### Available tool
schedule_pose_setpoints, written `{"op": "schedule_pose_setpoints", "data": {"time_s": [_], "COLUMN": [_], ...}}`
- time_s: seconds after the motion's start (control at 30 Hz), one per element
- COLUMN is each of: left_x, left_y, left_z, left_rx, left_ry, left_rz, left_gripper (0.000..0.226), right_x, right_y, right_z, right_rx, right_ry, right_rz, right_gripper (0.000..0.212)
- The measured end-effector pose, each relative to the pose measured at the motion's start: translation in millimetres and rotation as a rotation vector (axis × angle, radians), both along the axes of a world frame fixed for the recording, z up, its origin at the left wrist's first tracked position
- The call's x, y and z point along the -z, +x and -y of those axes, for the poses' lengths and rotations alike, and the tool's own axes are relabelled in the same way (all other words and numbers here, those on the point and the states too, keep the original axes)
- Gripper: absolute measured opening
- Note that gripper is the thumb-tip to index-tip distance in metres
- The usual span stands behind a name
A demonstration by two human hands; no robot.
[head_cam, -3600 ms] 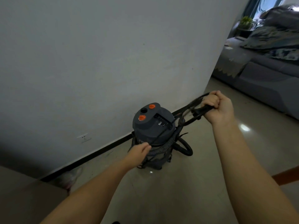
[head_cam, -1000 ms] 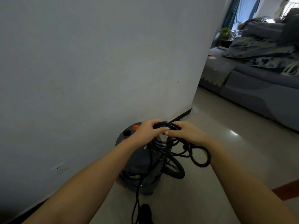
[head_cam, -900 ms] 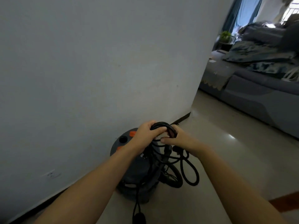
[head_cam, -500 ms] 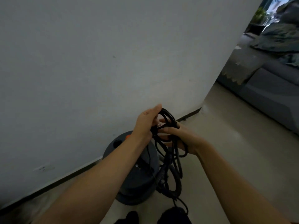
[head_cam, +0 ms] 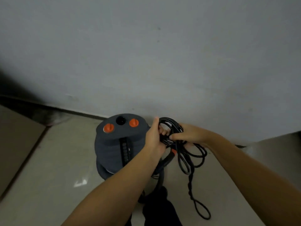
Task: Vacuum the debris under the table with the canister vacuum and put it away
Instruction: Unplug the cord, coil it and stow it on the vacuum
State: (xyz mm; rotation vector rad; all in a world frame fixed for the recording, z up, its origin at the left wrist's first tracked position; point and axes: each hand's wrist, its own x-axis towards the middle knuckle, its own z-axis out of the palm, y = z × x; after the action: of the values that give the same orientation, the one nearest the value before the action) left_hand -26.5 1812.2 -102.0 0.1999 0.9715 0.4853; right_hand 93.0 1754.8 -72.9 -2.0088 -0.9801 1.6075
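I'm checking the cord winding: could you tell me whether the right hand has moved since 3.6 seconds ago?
Yes. The right hand came in to the black cord beside the grey canister vacuum.

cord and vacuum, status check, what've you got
Left hand and right hand both gripping the coiled cord. Loose loops hang to the floor on the right. Vacuum upright by the wall; nothing in the way.

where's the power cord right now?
Head view, right of centre: the coiled power cord is held by the left hand and right hand, just right of the canister vacuum, loops dangling toward the floor.
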Motion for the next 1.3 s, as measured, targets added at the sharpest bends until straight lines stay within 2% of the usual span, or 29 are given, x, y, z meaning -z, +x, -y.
{"op": "schedule_pose_setpoints", "data": {"time_s": [0.07,0.13,0.27,0.33,0.4,0.47,0.53,0.67,0.77,0.83,0.97,1.03,1.13,1.2,1.3], "left_x": [10.0,24.6,76.5,102.8,125.6,144.6,163.9,203.4,221.9,223.1,225.9,224.4,222.1,223.6,221.8], "left_y": [2.0,-3.8,-38.1,-66.5,-100.4,-132.2,-150.3,-154.6,-158.7,-162.9,-166.7,-163.8,-157.3,-157.1,-159.4], "left_z": [8.7,11.2,-4.2,-14.7,-24.9,-32.9,-39.2,-51.3,-64.1,-75.7,-93.7,-94.9,-92.3,-89.4,-89.4], "left_rx": [-0.041,0.002,0.189,0.11,-0.024,-0.124,-0.122,0.055,0.514,0.62,0.763,0.706,0.538,0.51,0.621], "left_ry": [-0.039,-0.066,0.101,0.194,0.208,0.169,0.149,0.274,0.52,0.559,0.584,0.516,0.272,0.242,0.427], "left_rz": [-0.054,-0.137,-0.346,-0.535,-0.689,-0.717,-0.716,-0.767,-0.873,-0.781,-0.661,-0.597,-0.459,-0.415,-0.492], "left_gripper": [0.044,0.04,0.031,0.026,0.026,0.031,0.033,0.028,0.026,0.032,0.022,0.025,0.033,0.037,0.038], "right_x": [6.5,24.4,97.0,133.9,160.7,181.9,207.0,238.5,250.7,252.7,247.7,239.1,231.6,233.7,239.9], "right_y": [11.1,17.3,10.2,-2.8,-17.0,-30.0,-41.4,-60.4,-62.5,-62.3,-62.3,-61.1,-70.9,-87.7,-102.2], "right_z": [-6.0,-13.1,-24.7,-29.9,-37.8,-48.0,-59.7,-79.8,-91.7,-97.7,-97.5,-89.5,-81.4,-86.0,-95.2], "right_rx": [-0.134,-0.209,-0.252,-0.267,-0.261,-0.251,-0.272,-0.369,-0.395,-0.401,-0.398,-0.405,-0.385,-0.355,-0.342], "right_ry": [-0.074,-0.112,-0.129,-0.113,-0.101,-0.083,-0.085,-0.167,-0.152,-0.152,-0.137,-0.15,-0.177,-0.162,-0.154], "right_rz": [-0.015,-0.028,0.002,0.0,0.008,0.056,0.096,0.108,0.156,0.208,0.333,0.474,0.632,0.603,0.462], "right_gripper": [0.014,0.014,0.039,0.033,0.029,0.042,0.054,0.057,0.058,0.06,0.061,0.054,0.046,0.048,0.054]}}
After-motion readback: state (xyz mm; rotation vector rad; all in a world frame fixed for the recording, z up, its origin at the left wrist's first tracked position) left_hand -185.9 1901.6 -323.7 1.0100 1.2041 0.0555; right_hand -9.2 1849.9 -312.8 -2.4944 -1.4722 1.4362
